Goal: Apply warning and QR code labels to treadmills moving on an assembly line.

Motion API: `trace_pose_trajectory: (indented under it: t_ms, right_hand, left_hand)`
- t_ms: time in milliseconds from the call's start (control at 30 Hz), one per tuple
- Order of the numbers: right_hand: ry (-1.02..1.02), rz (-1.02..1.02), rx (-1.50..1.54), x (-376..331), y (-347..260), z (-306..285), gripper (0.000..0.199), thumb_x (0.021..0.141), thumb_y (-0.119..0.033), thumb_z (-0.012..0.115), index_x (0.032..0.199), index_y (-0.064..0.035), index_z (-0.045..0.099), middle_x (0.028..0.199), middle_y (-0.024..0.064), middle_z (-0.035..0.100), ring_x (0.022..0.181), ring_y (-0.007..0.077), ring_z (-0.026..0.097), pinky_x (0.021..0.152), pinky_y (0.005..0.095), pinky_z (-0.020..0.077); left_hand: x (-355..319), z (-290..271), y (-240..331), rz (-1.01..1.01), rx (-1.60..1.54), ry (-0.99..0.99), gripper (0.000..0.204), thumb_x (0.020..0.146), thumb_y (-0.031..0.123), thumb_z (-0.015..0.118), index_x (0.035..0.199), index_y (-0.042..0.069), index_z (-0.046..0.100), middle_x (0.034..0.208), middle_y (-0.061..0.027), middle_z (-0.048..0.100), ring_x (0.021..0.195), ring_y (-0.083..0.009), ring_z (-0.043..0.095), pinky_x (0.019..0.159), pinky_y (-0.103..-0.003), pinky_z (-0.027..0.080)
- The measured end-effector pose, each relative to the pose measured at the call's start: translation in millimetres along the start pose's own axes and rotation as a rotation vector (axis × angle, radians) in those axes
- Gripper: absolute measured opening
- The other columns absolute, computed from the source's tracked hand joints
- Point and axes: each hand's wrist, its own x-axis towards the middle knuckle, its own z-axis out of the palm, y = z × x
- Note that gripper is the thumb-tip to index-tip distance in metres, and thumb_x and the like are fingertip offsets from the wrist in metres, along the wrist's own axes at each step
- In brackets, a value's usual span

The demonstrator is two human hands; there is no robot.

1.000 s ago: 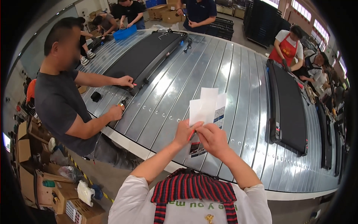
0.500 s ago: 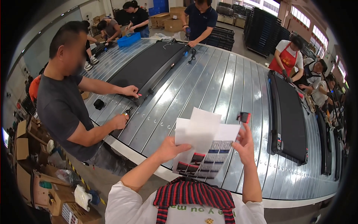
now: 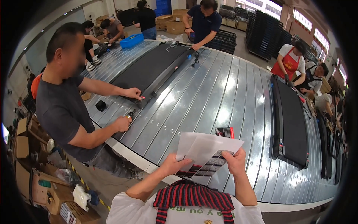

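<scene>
A few white sheets (image 3: 210,143) are held in front of me above the metal table, overlapping and tilted. My left hand (image 3: 175,164) pinches their left side, thumb on top. The right side is gripped by my right hand (image 3: 235,160), its thumb also on top. Rows of red, black and grey printed labels (image 3: 203,170) show on the lower part of the sheets. Beyond the sheets' far edge pokes a small red-and-black label (image 3: 225,132); whether it lies on the table or is held behind the paper, I cannot tell.
The ribbed metal table (image 3: 209,89) spans the view. A long black treadmill-like deck (image 3: 149,72) lies left of centre, another (image 3: 292,123) to the right. At my left a co-worker (image 3: 67,97) works with a tool. Cardboard boxes (image 3: 61,194) stand on the floor.
The sheets have come down closer to me and tilted flatter. My right hand has closed on their right side. The red-and-black label, earlier at my right fingertips, now shows behind the paper.
</scene>
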Motion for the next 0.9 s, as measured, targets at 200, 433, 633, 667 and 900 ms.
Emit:
trace_pose_trajectory:
  t_ms: [200,433,633,667,900]
  right_hand:
    - [-0.213,-0.046,-0.236,0.7,-33.3,-5.5,0.069,0.067,-0.001,0.075,0.127,-0.0003,0.041,0.100,0.0153,0.064,0.088,0.0196,0.062,0.077,0.0290,0.0484]
    - [-0.464,-0.119,-0.844,-5.4,-58.5,10.0,0.063,0.067,-0.005,0.074,0.124,-0.0113,0.047,0.091,0.0097,0.067,0.079,0.0261,0.065,0.066,0.0312,0.0510]
    - [-0.455,-0.113,-0.870,-10.2,-50.3,19.3,0.051,0.071,-0.005,0.070,0.118,-0.0149,0.051,0.077,0.0079,0.067,0.070,0.0268,0.065,0.060,0.0321,0.0509]
    - [-0.462,-0.123,-0.879,-10.0,-49.1,20.4,0.050,0.072,-0.006,0.070,0.118,-0.0148,0.052,0.076,0.0078,0.067,0.070,0.0266,0.065,0.060,0.0321,0.0509]
    - [-0.596,-0.072,-0.829,-10.5,-40.7,22.4,0.049,0.072,-0.006,0.069,0.116,-0.0172,0.051,0.080,0.0067,0.067,0.070,0.0256,0.065,0.059,0.0329,0.0505]
  left_hand:
    - [-6.8,-13.7,-20.4,0.143,0.336,-0.019,0.021,0.081,0.015,0.065,0.100,0.008,0.065,0.087,-0.0075,0.068,0.077,-0.0147,0.064,0.071,-0.026,0.049]
    - [-12.0,-9.5,-20.4,0.446,0.557,-0.046,0.022,0.076,0.012,0.063,0.097,0.018,0.065,0.077,-0.0079,0.064,0.070,-0.0290,0.061,0.059,-0.036,0.049]
    - [-22.7,-4.4,-22.4,0.386,0.526,-0.052,0.021,0.077,0.014,0.062,0.097,0.017,0.065,0.078,-0.0087,0.064,0.070,-0.0294,0.061,0.059,-0.036,0.048]
    - [-24.7,-4.1,-23.9,0.380,0.513,-0.043,0.021,0.077,0.015,0.062,0.097,0.017,0.065,0.078,-0.0092,0.064,0.069,-0.0296,0.061,0.059,-0.036,0.048]
    - [-38.2,-1.0,-32.5,0.323,0.558,-0.029,0.020,0.078,0.012,0.063,0.097,0.010,0.066,0.080,-0.0115,0.065,0.070,-0.0274,0.064,0.061,-0.032,0.051]
